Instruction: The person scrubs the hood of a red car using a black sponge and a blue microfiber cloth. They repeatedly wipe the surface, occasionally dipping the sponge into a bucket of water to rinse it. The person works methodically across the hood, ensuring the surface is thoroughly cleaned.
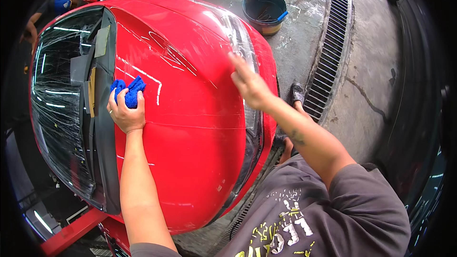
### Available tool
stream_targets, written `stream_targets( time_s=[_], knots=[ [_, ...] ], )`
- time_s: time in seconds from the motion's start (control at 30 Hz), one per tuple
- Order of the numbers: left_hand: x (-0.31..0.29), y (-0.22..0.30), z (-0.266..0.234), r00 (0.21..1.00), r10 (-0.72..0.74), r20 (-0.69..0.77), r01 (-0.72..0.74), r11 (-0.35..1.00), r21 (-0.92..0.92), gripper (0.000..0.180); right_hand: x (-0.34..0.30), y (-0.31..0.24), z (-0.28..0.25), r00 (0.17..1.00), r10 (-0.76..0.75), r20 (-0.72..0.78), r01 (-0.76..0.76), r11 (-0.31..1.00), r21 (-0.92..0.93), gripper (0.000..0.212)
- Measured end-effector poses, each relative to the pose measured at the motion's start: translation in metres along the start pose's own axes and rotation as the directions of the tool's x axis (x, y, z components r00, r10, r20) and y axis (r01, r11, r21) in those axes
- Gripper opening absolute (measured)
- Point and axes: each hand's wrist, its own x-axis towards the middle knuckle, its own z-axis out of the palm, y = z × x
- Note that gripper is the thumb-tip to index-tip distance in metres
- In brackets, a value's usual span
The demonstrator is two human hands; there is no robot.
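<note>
While left fingers (122, 99) clamp the blue cloth (135, 88), longest left-to-right, right fingers (243, 70) extend, spacing blurred.

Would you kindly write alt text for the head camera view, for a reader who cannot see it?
A person holds a bunched blue cloth in the left hand, on the hood of a red car near its windshield; the blurred right hand is extended by a headlight. Ahead are a bucket and a drain grate.
</note>
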Motion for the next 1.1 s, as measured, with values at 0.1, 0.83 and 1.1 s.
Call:
stream_targets(
  time_s=[0.1, 0.83, 1.1],
  knots=[
    [-0.001, 0.006, 0.006, 1.000, 0.015, -0.016, -0.015, 1.000, -0.008, 0.043, -0.037, 0.003, 0.037, 0.989, -0.134, -0.066, 0.097, 0.910, -0.404, 0.068],
    [0.001, 0.005, -0.001, 1.000, 0.019, -0.021, -0.019, 1.000, 0.003, 0.042, -0.041, 0.002, 0.048, 0.993, -0.086, -0.086, 0.039, 0.893, -0.449, 0.074],
    [-0.008, 0.003, -0.003, 1.000, -0.026, 0.004, 0.026, 0.999, 0.022, 0.042, -0.095, -0.011, 0.047, 0.994, 0.003, 0.106, 0.042, 0.905, -0.424, 0.077]
  ],
)
